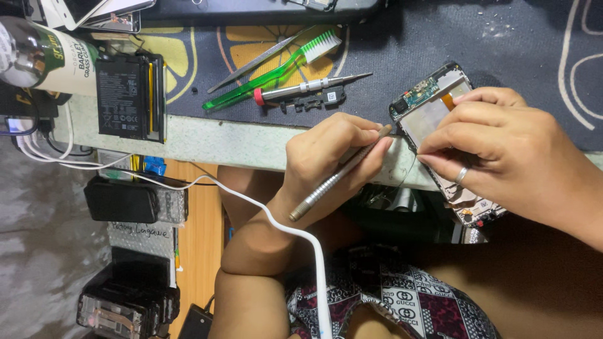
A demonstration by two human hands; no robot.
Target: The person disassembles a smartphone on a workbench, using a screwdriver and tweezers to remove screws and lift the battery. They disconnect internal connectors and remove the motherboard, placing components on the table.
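A white cable (276, 220) is crossing the left hand (326, 157), whose fingers are clamped on a metal tool (339, 174), tip aimed at the opened phone (433, 119). The right hand (509, 157) is pinning that phone over the bench's near edge (220, 144), steadying it.

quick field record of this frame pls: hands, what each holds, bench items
left hand: grips a metal tool, tip at the opened phone's edge
right hand: fingers press on the opened phone, ring on one finger
phone state: back off, circuit board exposed, lying at the bench edge
on mat: green toothbrush, screwdriver, tweezers
bench left: black battery
foreground: white cable
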